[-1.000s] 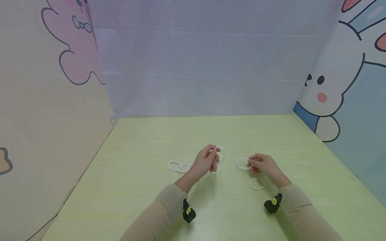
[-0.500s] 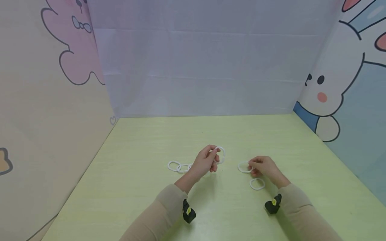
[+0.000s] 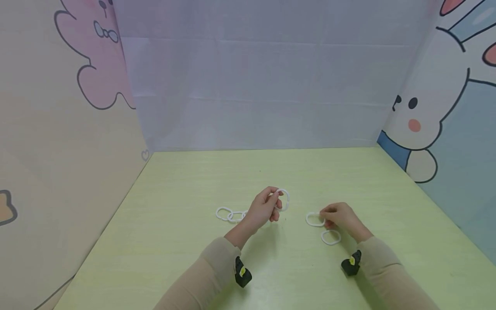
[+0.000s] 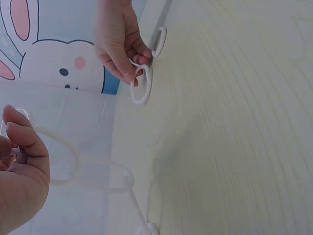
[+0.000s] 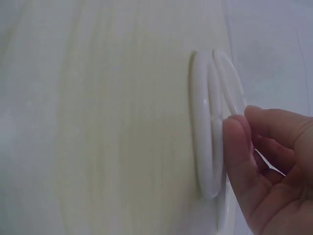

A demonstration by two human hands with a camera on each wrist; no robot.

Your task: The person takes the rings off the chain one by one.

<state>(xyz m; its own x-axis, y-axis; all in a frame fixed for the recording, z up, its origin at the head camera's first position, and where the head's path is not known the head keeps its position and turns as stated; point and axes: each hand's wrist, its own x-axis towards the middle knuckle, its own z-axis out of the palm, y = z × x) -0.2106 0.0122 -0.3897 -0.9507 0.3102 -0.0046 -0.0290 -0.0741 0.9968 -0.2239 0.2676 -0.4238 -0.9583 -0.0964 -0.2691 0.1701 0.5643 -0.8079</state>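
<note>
With twelve o'clock toward the pale sheet at the back, I see a pink cartoon figure on the side wall, up at ten. On the pale green table, a chain of linked white rings lies at about nine o'clock from the left hand, its near end hidden behind that hand and wrist. The left hand pinches a white ring above the table, between thumb and fingers; the ring sticks out toward two or three o'clock. Well apart, at four o'clock from there, another white ring sits in the thumb-and-finger pinch of the right hand, poking out at nine from it. A loose ring rests on the table near the right hand, at seven o'clock from it. Black devices ride at both beige cuffs. Up at two, a cartoon rabbit decorates the other wall.
</note>
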